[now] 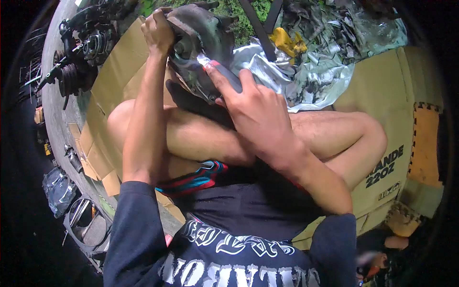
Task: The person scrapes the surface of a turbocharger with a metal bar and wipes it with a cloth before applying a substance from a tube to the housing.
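Note:
My left hand [158, 33] has its fingers closed over the upper left edge of a grimy metal engine casing [193, 36]. The casing stands tilted in front of my crossed legs. My right hand [258, 107] is wrapped round a hand tool [229, 76] with a dark grey and red handle, index finger stretched along it. The tool's bright, narrow tip lies against the casing's face. A black flat piece [198, 103] shows between the casing and my shin.
Cardboard sheets [382, 91] lie under and around me. Beyond the casing are a crumpled silvery plastic sheet [315, 83] and a yellow cloth or bag [287, 42]. Dark machine parts [79, 71] stand at upper left; a round container with tools [88, 222] is at lower left.

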### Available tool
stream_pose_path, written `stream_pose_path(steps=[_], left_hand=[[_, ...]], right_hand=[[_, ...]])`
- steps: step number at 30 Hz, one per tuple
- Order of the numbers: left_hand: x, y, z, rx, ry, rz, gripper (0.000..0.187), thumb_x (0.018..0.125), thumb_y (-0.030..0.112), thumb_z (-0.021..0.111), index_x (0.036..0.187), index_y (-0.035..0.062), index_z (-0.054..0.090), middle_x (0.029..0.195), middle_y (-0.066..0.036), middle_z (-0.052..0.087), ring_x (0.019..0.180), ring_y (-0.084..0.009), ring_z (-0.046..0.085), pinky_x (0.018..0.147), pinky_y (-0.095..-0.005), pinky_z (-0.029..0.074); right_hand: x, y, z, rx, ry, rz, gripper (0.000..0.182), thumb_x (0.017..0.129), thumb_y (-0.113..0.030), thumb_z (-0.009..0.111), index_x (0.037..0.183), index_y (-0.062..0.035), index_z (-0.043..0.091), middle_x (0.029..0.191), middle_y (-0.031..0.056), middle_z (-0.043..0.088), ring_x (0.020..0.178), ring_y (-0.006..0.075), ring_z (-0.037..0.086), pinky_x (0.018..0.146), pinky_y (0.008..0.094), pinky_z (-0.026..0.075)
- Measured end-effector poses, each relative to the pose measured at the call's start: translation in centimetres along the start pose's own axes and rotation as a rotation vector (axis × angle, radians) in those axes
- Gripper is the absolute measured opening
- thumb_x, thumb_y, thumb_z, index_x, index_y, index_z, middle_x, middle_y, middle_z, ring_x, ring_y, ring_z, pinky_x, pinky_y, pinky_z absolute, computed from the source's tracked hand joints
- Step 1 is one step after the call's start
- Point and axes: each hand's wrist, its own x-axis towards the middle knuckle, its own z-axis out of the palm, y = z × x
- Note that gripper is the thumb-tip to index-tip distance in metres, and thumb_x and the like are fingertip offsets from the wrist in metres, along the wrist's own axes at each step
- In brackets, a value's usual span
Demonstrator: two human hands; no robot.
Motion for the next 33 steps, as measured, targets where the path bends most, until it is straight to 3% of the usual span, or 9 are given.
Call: stream_pose_path(steps=[3,7,10,13,22,25,27,31,33], left_hand=[[-0.3,0.3,0.0,0.076,0.151,0.151,0.019,0.091,0.011,0.061,0.108,0.0042,0.066,0.098,-0.019,0.074,0.09,-0.0421,0.07,0.078,-0.0557,0.052],[-0.6,-0.3,0.5,0.05,0.161,0.148,0.016,0.092,0.013,0.062,0.106,0.0062,0.067,0.1,-0.017,0.074,0.093,-0.0397,0.07,0.078,-0.0544,0.051],[-0.7,-1.7,1.5,-0.034,0.156,0.136,0.015,0.09,0.013,0.065,0.104,0.0072,0.068,0.104,-0.013,0.075,0.099,-0.036,0.07,0.079,-0.052,0.051],[-0.4,-1.7,1.3,-0.171,0.021,-0.01,0.019,0.089,0.014,0.068,0.107,0.0081,0.067,0.106,-0.011,0.075,0.101,-0.0337,0.068,0.082,-0.0502,0.05],[-1.1,-1.5,0.9,0.041,0.12,0.104,0.021,0.091,0.018,0.068,0.11,0.0103,0.068,0.105,-0.011,0.075,0.099,-0.0339,0.069,0.086,-0.0478,0.047],[-1.1,-1.2,0.8,0.041,0.176,0.136,0.021,0.092,0.018,0.067,0.111,0.0096,0.068,0.104,-0.013,0.075,0.098,-0.0351,0.069,0.086,-0.0488,0.048],[-0.8,-1.1,0.6,-0.022,0.093,0.065,0.022,0.092,0.017,0.066,0.112,0.008,0.068,0.102,-0.015,0.074,0.096,-0.0373,0.069,0.084,-0.05,0.048],[-0.7,-1.0,0.5,-0.067,0.102,0.076,0.023,0.09,0.014,0.067,0.112,0.0067,0.068,0.1,-0.017,0.075,0.097,-0.0385,0.07,0.083,-0.0517,0.05],[-0.8,-1.6,0.9,-0.01,0.177,0.15,0.023,0.088,0.01,0.069,0.111,0.0096,0.07,0.099,-0.015,0.076,0.089,-0.036,0.073,0.079,-0.0465,0.056]], right_hand=[[-0.1,0.4,-0.1,0.026,-0.014,-0.02,0.053,0.1,-0.026,0.063,0.151,-0.0209,0.051,0.104,0.0185,0.059,0.075,0.037,0.071,0.063,0.0481,0.058],[-0.2,0.2,-0.7,0.013,-0.079,-0.011,0.053,0.1,-0.026,0.063,0.151,-0.0205,0.051,0.104,0.0187,0.059,0.075,0.0374,0.071,0.064,0.0484,0.058],[-0.2,0.5,0.1,0.015,0.022,-0.09,0.05,0.097,-0.019,0.061,0.147,-0.0142,0.056,0.098,0.0174,0.059,0.068,0.0306,0.072,0.057,0.0433,0.061],[-0.1,0.7,0.5,0.027,0.054,-0.105,0.05,0.098,-0.021,0.061,0.148,-0.0144,0.055,0.098,0.0174,0.059,0.067,0.031,0.072,0.057,0.0435,0.061],[-0.2,0.6,0.6,0.032,0.025,-0.107,0.052,0.096,-0.015,0.059,0.148,-0.0143,0.055,0.097,0.0184,0.059,0.068,0.032,0.072,0.057,0.0435,0.061],[-0.3,0.6,0.3,0.027,0.0,-0.093,0.052,0.097,-0.015,0.059,0.148,-0.0161,0.055,0.098,0.0178,0.059,0.068,0.0323,0.072,0.057,0.0438,0.061],[-0.4,0.7,0.1,0.033,-0.071,-0.047,0.059,0.1,-0.025,0.064,0.156,-0.0238,0.045,0.104,0.0182,0.059,0.074,0.0378,0.071,0.063,0.0476,0.059],[-0.5,1.1,0.5,0.024,-0.03,-0.066,0.058,0.1,-0.025,0.064,0.155,-0.0252,0.046,0.103,0.0173,0.058,0.074,0.0373,0.071,0.063,0.0477,0.059],[-0.3,1.4,0.4,0.032,-0.05,-0.082,0.058,0.099,-0.025,0.065,0.155,-0.0264,0.047,0.102,0.0164,0.058,0.073,0.0367,0.07,0.064,0.0476,0.059]])
